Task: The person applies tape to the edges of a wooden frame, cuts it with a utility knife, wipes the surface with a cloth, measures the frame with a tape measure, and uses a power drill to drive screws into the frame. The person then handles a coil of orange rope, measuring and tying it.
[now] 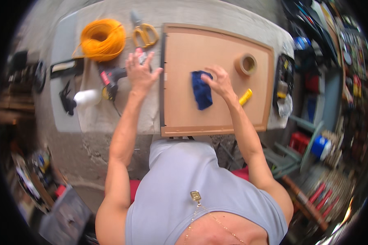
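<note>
A flat brown panel in a wooden frame (180, 110) lies on the table before me. On it a crumpled dark blue cloth (202, 92) sits left of my right hand (221, 83). That hand's fingers are curved and apart, its thumb overlapping the cloth's edge; whether it touches is unclear. My left hand (140, 75) hovers open with spread fingers just left of the frame. Partly behind it, a red-and-white thing (141, 55) shows by its fingertips. Beside the left hand is a black-and-red pistol-shaped tool (110, 81) with a cord.
A tape roll (245, 64) and a yellow cylinder (245, 97) rest on the panel. At the far left are an orange cord coil (103, 40) and yellow-handled scissors (145, 36). A white spray bottle (86, 98) lies left; a black tray (283, 83) stands right.
</note>
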The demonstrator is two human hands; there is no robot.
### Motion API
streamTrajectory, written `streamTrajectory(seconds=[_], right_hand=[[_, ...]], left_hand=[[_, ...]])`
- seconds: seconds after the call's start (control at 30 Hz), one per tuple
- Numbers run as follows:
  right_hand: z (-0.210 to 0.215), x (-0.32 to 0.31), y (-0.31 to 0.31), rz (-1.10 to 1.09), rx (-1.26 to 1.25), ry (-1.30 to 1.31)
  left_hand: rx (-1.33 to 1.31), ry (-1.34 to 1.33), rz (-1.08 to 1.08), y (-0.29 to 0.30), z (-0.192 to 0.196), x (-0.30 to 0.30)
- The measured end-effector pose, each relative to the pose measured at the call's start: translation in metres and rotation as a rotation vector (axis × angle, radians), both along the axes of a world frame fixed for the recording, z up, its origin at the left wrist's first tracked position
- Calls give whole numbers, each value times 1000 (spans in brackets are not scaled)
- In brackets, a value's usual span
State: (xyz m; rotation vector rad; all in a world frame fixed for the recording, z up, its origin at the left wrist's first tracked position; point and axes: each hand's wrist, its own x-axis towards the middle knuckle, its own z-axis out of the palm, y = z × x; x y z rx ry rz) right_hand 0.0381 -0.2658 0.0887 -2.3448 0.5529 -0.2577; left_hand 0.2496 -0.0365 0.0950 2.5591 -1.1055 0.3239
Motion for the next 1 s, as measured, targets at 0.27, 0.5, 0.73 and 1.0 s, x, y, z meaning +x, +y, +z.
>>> streamTrajectory(seconds=[0.27,0.5,0.73,1.0], right_hand=[[-13,-91,-105,-287,-802,430],[40,-80,-18,-644,840,-455],[114,-114,74,-489,1454,-671],[107,-133,154,-203,1162,-480]], left_hand=[[-12,380,-312,3,-11,-76],[249,1102,-468,-83,-25,-166],[-537,603,-717,-50,106,-166],[-393,351,-825,-8,133,-166]])
